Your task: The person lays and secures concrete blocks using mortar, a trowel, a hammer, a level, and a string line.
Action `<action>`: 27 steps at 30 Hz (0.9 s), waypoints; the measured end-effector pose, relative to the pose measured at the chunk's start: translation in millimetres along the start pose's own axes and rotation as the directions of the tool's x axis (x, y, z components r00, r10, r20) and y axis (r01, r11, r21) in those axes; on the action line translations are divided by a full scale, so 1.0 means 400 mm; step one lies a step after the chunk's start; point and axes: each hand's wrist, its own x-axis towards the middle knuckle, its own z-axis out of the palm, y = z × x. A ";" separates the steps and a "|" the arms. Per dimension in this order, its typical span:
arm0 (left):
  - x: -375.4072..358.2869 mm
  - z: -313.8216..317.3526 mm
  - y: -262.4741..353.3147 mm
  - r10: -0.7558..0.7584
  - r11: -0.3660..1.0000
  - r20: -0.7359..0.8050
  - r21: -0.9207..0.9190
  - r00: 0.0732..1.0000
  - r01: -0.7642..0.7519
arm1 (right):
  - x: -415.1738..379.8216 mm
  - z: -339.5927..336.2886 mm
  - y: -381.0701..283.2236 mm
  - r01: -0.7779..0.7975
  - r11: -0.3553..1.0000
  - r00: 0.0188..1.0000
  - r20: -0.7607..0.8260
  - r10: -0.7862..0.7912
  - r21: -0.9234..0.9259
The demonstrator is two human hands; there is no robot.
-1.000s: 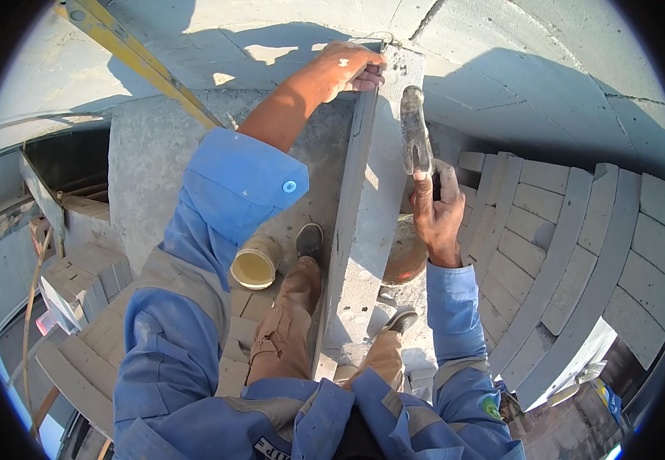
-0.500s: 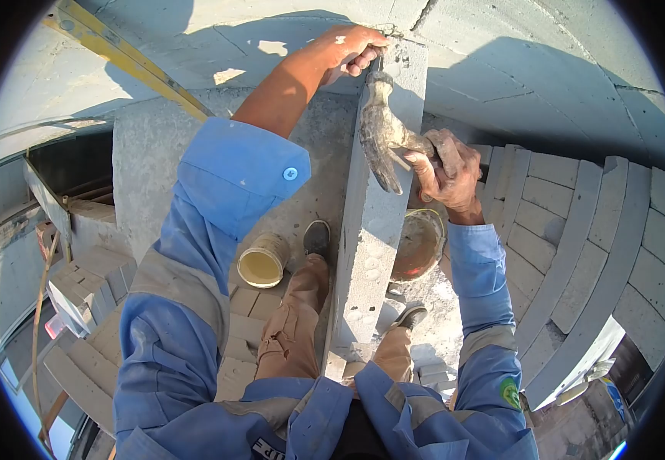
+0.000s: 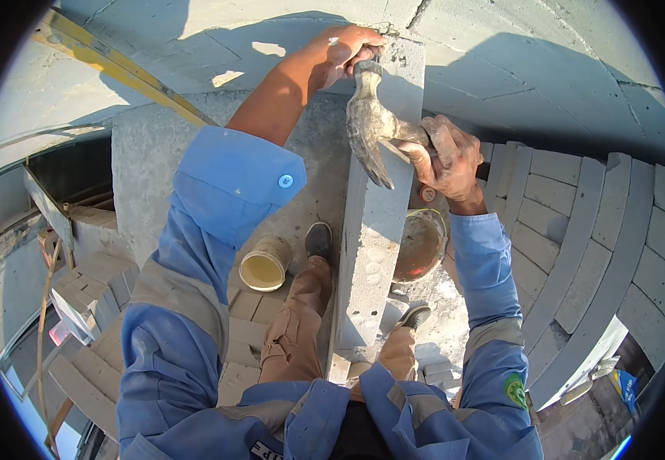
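Hammer [image 3: 371,121] gripped by right fingers [image 3: 443,140], left fingers [image 3: 362,54] curled at narrow wall [image 3: 378,222], contents unclear

A: Counts?
B: One hammer [image 3: 371,126], one yellow bar [image 3: 121,69], two buckets [image 3: 275,249], two shoes [image 3: 318,240], two trouser legs [image 3: 294,330], one left hand [image 3: 344,54], one right hand [image 3: 453,157].
A: Blocks [image 3: 550,197]?
B: More than ten; some hidden, exact total unclear.
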 end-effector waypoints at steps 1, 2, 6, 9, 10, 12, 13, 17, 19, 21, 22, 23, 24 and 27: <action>-0.003 0.008 0.005 0.000 1.000 0.000 0.002 1.000 0.000 | 0.003 0.004 0.000 0.000 1.000 1.000 -0.003 0.000 0.000; -0.005 0.025 0.005 -0.033 0.999 -0.114 -0.046 0.993 0.028 | 0.005 0.007 -0.003 -0.131 0.990 0.989 0.059 0.133 -0.049; -0.050 0.040 0.047 -0.181 0.974 -0.246 0.088 0.952 0.208 | -0.015 0.017 0.005 -0.131 0.991 0.991 0.003 0.131 -0.005; 0.009 0.024 -0.025 0.014 0.998 -0.172 -0.056 0.985 -0.024 | -0.009 0.008 0.016 -0.029 0.999 0.999 0.013 0.029 -0.018; 0.010 0.022 -0.027 -0.007 0.997 -0.165 -0.078 0.986 -0.006 | -0.006 0.008 0.019 -0.004 0.999 0.999 0.049 0.007 -0.053; 0.009 0.024 -0.029 -0.049 0.992 -0.143 -0.123 0.988 0.031 | -0.019 0.015 0.021 -0.205 0.973 0.968 0.122 0.218 -0.110; 0.013 0.026 -0.023 -0.062 0.989 -0.130 -0.143 0.990 0.044 | -0.022 0.014 0.021 -0.187 0.978 0.975 0.101 0.196 -0.093; 0.004 0.011 -0.007 -0.079 0.991 -0.064 -0.114 0.995 0.072 | -0.009 -0.007 0.014 -0.004 1.000 0.998 0.064 0.004 -0.011; -0.010 0.012 0.001 -0.010 0.997 -0.024 -0.077 1.000 0.008 | -0.017 0.002 0.043 0.065 0.997 0.993 0.106 -0.061 -0.041; -0.017 0.037 0.007 -0.053 0.993 -0.113 -0.108 0.992 0.041 | -0.025 0.010 0.045 -0.068 0.995 0.987 0.143 0.078 -0.078; -0.015 0.048 0.013 -0.101 0.987 -0.198 -0.144 0.975 0.073 | -0.025 0.010 0.044 -0.199 0.973 0.960 0.177 0.218 -0.119; 0.013 0.033 -0.005 -0.109 0.982 -0.176 -0.172 0.978 0.078 | -0.029 0.008 0.036 -0.158 0.987 0.978 0.136 0.161 -0.034; 0.014 0.024 -0.010 -0.113 0.982 -0.176 -0.172 0.978 0.082 | -0.028 0.004 0.032 -0.161 0.986 0.977 0.138 0.164 -0.033; 0.016 0.001 -0.020 -0.035 0.975 0.025 -0.217 0.999 0.039 | -0.026 -0.006 0.044 0.038 0.999 0.992 0.120 -0.034 -0.038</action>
